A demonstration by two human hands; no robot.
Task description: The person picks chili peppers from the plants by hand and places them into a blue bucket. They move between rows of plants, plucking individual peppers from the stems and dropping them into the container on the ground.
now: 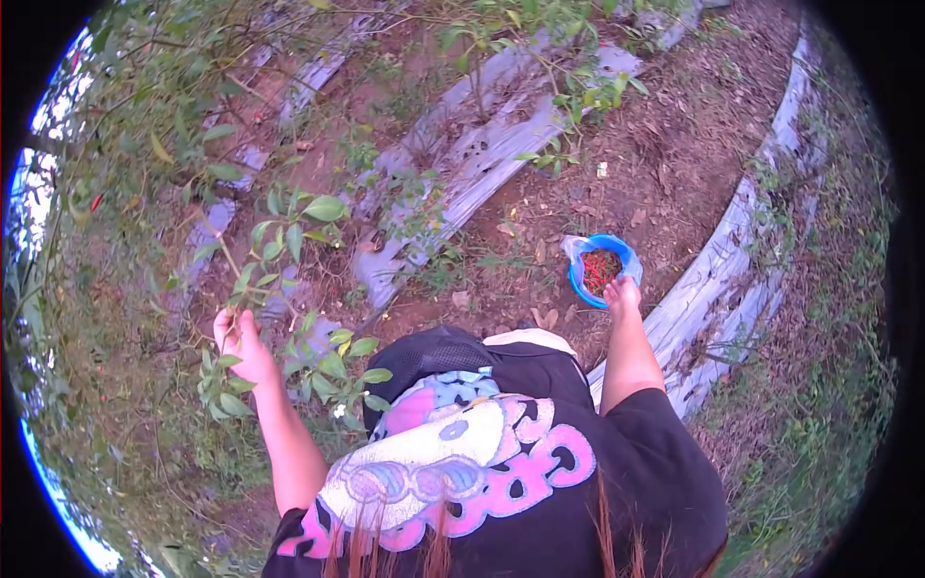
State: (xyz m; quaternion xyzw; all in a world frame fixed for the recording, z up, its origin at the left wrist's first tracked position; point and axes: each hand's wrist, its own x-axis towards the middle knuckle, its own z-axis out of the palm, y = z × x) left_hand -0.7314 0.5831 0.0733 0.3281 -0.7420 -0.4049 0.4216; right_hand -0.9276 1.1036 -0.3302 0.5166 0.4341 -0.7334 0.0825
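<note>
My left hand (243, 345) is at the left among the leaves, its fingers closed round a stem of a leafy green plant (258, 275). On the right, my right hand (623, 293) grips the near rim of a round blue bucket (630, 258). A clear plastic bag (572, 247) lines the bucket and folds over its edge. Inside lie small red peppers (599, 268), several of them. A small red pepper (96, 202) hangs among the foliage at the far left.
Grey plastic sheeting (491, 173) runs diagonally over the brown soil (665, 144). Another pale strip (737, 250) curves down the right side, with weeds (829, 385) beyond it. Leafy branches (588, 96) reach in from the top, and dry leaves lie on the ground.
</note>
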